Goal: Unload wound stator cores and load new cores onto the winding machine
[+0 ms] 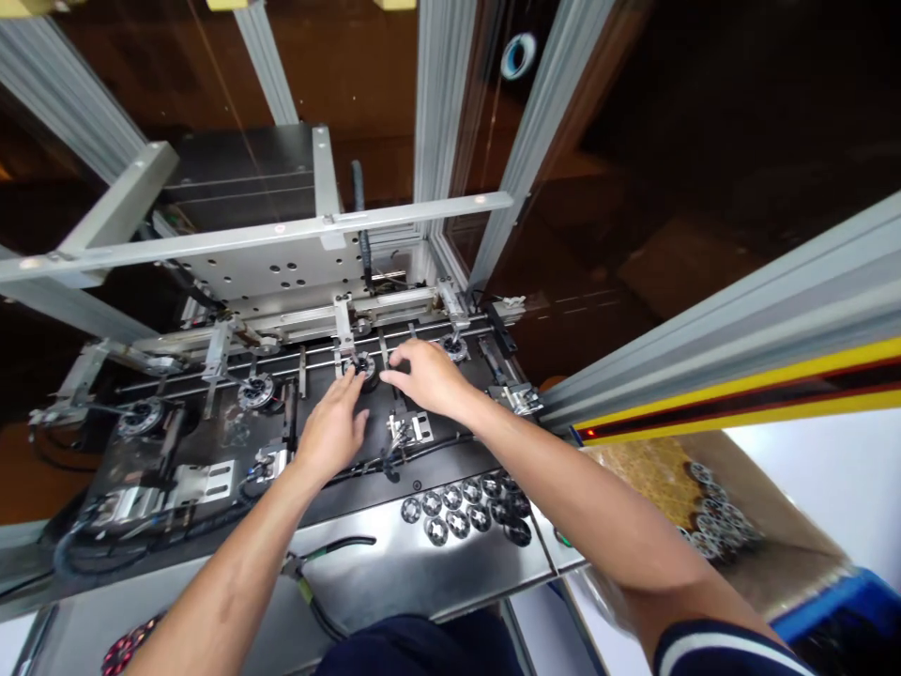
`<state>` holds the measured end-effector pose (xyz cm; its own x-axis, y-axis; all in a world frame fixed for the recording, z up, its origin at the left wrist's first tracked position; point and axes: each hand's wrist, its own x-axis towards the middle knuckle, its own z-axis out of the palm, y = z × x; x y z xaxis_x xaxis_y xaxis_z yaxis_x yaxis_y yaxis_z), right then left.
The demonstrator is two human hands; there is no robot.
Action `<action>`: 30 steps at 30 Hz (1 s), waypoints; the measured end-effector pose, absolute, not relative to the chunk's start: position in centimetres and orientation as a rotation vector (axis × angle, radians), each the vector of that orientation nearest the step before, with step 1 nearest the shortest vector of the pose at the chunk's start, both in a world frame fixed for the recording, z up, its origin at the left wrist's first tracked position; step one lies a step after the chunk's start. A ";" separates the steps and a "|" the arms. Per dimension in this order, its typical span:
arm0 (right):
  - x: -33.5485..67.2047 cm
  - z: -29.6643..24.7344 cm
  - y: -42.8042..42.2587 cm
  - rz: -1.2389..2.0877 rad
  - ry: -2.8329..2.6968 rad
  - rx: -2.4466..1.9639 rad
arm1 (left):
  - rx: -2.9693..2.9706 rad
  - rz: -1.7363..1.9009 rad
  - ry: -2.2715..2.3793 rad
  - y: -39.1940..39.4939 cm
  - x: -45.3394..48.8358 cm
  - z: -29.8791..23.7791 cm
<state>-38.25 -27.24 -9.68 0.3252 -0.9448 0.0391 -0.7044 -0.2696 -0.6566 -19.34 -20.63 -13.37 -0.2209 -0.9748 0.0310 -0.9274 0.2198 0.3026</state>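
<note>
A dark machine bed (pixel 232 437) carries a row of round slotted metal parts that look like motor stators. My left hand (pixel 330 427) reaches to the middle stator (pixel 362 368); its outstretched fingertips rest on the part's near-left edge and cover some of it. Just right of that stator is my right hand (pixel 428 376), thumb and forefinger curved with a gap between them. Its other fingers are partly hidden. Behind it sits another stator (pixel 454 348). Further left lie two more, a stator (pixel 257 392) and an outer stator (pixel 141 419).
Several small round metal parts (pixel 456 524) stand in rows on the steel ledge (pixel 394 577). At right, a cardboard box (pixel 788 507) holds more. A yellow-edged sensor bar (pixel 739 399) slopes beside my right arm. A metal crossbar (pixel 253 233) spans the machine. Red-wound parts (pixel 130 646) lie at lower left.
</note>
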 end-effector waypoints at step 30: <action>-48.0 -14.1 -38.9 0.032 1.911 -1.793 | 1.379 -0.211 -2.993 -29.7 -30.8 -13.9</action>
